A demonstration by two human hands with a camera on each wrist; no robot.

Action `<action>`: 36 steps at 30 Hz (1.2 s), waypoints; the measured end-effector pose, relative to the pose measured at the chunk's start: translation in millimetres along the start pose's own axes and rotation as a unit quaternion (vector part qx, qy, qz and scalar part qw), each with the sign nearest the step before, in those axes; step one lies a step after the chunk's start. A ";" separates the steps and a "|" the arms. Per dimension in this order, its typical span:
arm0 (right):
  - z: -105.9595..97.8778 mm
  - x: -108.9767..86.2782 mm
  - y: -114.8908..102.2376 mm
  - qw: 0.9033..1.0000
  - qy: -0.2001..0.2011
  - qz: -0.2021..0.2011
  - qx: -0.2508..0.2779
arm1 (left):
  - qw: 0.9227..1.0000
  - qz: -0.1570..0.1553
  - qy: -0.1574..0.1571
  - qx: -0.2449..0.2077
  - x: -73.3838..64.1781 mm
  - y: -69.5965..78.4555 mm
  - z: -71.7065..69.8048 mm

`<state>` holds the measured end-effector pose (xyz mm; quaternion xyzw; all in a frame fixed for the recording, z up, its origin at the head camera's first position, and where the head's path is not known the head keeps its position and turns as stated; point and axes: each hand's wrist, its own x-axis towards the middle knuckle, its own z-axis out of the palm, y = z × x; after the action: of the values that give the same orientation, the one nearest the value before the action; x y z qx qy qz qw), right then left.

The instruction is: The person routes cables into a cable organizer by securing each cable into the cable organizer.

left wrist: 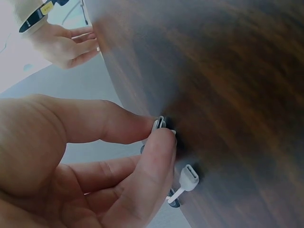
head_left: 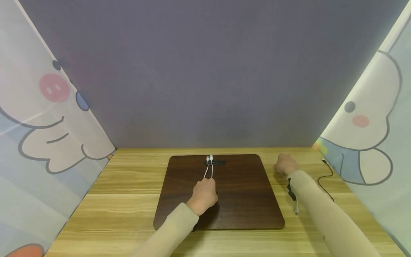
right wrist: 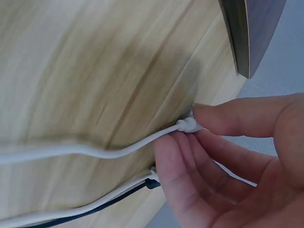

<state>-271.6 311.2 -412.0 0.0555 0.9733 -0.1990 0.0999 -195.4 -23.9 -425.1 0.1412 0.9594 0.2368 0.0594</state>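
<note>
Over the dark brown board [head_left: 247, 200], my left hand [head_left: 203, 194] pinches the small connector of a white cable [left wrist: 158, 124] between thumb and forefinger. A second white connector [left wrist: 189, 178] lies close below those fingers in the left wrist view. Two white USB plugs [head_left: 211, 158] sit at the black cable holder [head_left: 219, 162] near the board's far edge, their cables running toward my left hand. To the right of the board, my right hand [head_left: 287, 165] grips the plug end of another white cable [right wrist: 187, 125] just above the wooden table. Its fingertips partly hide that plug.
A black cable [head_left: 325, 176] lies curved on the wooden table [head_left: 122, 200] at the right. Near my right sleeve rests a white cable end [head_left: 297, 210]. A grey panel [head_left: 212, 78] rises behind the table, with cartoon-printed curtains [head_left: 369, 142] on both sides.
</note>
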 end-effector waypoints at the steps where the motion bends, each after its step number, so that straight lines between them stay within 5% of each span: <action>1: 0.5 -0.1 0.5 1.000 0.000 0.000 0.004 | 1.000 0.000 0.000 0.001 0.0 0.0 0.1; 24: 0.6 -5.5 7.6 0.991 -0.006 -0.059 0.117 | 1.000 -0.004 0.000 -0.020 -1.6 -2.0 -1.1; 30: 4.6 -9.9 -3.6 0.979 0.000 -0.074 0.188 | 1.000 -0.002 0.007 -0.031 -1.8 -3.0 -1.9; 36: 8.4 -13.2 -13.2 0.964 -0.006 -0.089 0.249 | 0.998 0.026 0.054 0.004 -1.1 -5.3 -1.1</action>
<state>-259.3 294.9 -411.7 -0.0099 0.8933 -0.4437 0.0709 -195.8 -29.2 -426.5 0.1532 0.9582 0.2416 0.0011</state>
